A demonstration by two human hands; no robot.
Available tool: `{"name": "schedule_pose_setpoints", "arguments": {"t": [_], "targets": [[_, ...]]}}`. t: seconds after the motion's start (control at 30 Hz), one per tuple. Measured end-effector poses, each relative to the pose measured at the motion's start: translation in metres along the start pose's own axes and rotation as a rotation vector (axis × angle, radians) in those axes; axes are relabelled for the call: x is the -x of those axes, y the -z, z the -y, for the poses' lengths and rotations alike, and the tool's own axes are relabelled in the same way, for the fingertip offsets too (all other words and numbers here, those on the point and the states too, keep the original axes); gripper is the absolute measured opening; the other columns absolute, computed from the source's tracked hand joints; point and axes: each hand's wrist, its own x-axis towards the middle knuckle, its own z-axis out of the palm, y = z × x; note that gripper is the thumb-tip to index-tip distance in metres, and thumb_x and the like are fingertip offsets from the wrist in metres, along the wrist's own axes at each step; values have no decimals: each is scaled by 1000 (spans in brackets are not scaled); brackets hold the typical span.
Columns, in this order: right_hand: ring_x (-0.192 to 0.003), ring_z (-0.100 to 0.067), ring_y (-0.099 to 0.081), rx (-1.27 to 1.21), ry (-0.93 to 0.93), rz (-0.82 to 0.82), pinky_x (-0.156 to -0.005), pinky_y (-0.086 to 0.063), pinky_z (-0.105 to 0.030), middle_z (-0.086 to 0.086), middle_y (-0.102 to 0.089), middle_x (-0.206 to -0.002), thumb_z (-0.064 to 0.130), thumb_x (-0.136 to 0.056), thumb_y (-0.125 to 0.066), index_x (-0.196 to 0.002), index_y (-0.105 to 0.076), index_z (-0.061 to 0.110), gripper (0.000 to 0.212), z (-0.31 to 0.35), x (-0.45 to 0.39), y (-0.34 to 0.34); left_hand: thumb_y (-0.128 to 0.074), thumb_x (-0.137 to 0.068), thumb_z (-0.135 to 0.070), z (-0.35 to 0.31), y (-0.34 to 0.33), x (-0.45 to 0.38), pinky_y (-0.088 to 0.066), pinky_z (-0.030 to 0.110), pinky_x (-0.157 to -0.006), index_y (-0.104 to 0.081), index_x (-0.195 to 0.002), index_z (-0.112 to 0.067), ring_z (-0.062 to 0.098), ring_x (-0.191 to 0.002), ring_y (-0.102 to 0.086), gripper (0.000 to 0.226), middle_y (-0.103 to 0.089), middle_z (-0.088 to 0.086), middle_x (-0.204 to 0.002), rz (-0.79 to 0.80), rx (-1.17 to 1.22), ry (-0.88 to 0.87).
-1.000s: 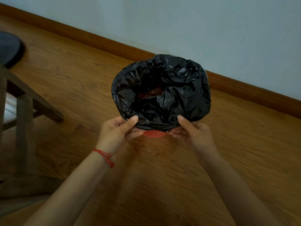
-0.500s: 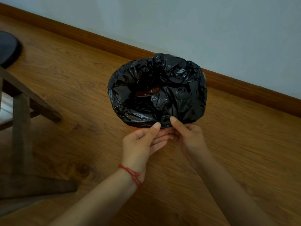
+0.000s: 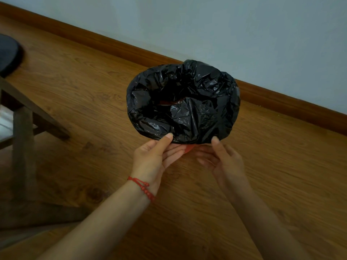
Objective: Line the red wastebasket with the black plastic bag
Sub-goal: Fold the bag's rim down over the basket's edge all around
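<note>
A crumpled black plastic bag (image 3: 189,117) covers the mouth and rim of the red wastebasket, which stands on the wooden floor near the wall. Only slivers of the wastebasket (image 3: 188,148) show: one below the bag's near hem and a reddish patch deep inside the opening. My left hand (image 3: 155,156) pinches the bag's near hem, thumb on top and fingers underneath. My right hand (image 3: 224,160) is just right of it, thumb tip touching the hem, fingers spread loosely below and holding nothing.
Dark wooden furniture legs (image 3: 23,147) stand at the left, and a dark round object (image 3: 7,53) lies at the far left edge. A brown baseboard (image 3: 281,102) and pale wall run right behind the basket. Bare wood floor (image 3: 281,175) surrounds my arms.
My left hand slid right along the near hem towards the middle. My right hand then moved apart to the right and loosened its fingers off the bag.
</note>
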Motion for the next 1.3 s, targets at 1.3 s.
{"name": "schedule_pose_setpoints", "arguments": {"t": [1.3], "targets": [[-78,-12,-60,-288,-56,-218,-69,-50,-23,-1,-65,-86,10,-87,-54,-87,-63,12,9,9,-39,29,-57,-82,-13,-8,17,-9,-55,19,-54,-56,-72,-2,15,-57,-68,14,-68,8,-53,15,-92,-89]]}}
